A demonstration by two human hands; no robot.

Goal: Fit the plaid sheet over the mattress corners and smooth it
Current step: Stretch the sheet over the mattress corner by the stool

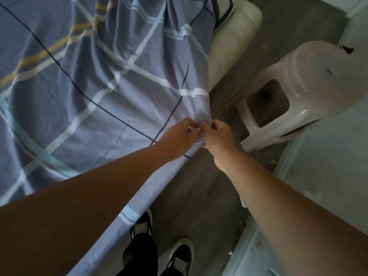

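The plaid sheet (83, 80), grey-blue with white, teal, yellow and navy lines, covers the bed on the left and hangs over its right side. My left hand (177, 134) and my right hand (218, 135) meet at the sheet's corner at the bed's edge. Both pinch the bunched fabric there, fingertips almost touching. Folds run from that corner up toward the far end. A small white tie (186, 29) sits on the sheet near the top. The cream mattress side (233, 46) shows bare at the upper right.
A white plastic stool (294, 92) stands on the grey floor just right of the bed. A pale cabinet or wall surface (328, 156) runs along the right. My feet in dark shoes (179, 253) stand between bed and cabinet.
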